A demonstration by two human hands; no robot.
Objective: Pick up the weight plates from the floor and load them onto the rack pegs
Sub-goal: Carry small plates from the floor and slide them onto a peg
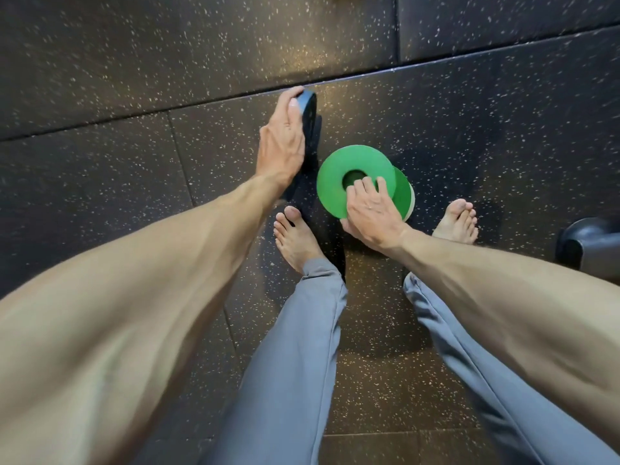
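Looking down, the left hand (280, 142) curls round the rim of a black weight plate (309, 109), held on edge over the speckled rubber floor (100, 78). The right hand (369, 213) grips a green weight plate (335, 176), fingers hooked into its centre hole. A second green plate (404, 193) sits just behind it.

Trousers: we see grey-blue fabric trousers (295, 364), seamed, cuffed at the ankles.
Feet: we see bare feet (295, 239).
Ring: we spot a thin ring (369, 207) on the right hand (374, 218).
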